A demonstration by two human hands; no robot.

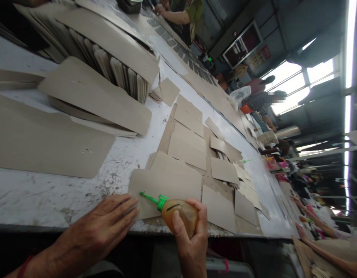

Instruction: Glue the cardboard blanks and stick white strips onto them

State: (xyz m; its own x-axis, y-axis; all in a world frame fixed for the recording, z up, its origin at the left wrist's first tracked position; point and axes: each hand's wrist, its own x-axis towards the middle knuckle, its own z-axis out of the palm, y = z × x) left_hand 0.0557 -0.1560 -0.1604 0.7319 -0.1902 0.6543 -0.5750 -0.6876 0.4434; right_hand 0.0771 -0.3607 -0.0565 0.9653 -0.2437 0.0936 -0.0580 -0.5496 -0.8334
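My right hand (192,224) is wrapped round a glue bottle (178,214) with amber contents and a green cap. Its long green nozzle (149,197) points left, over a beige sheet (169,175) near the table's front edge. Fingers stretched out and lying flat, my left hand (106,220) rests at the left end of that sheet, a short way from the nozzle tip. More beige pieces (187,144) lie in overlapping rows just behind and to the right.
Tall stacks of folded beige pieces (109,65) stand at the back left. A large beige panel (45,135) lies at the left on the scuffed white table (114,170). Other people work along the far side, and a co-worker's arms (320,239) reach in at the right.
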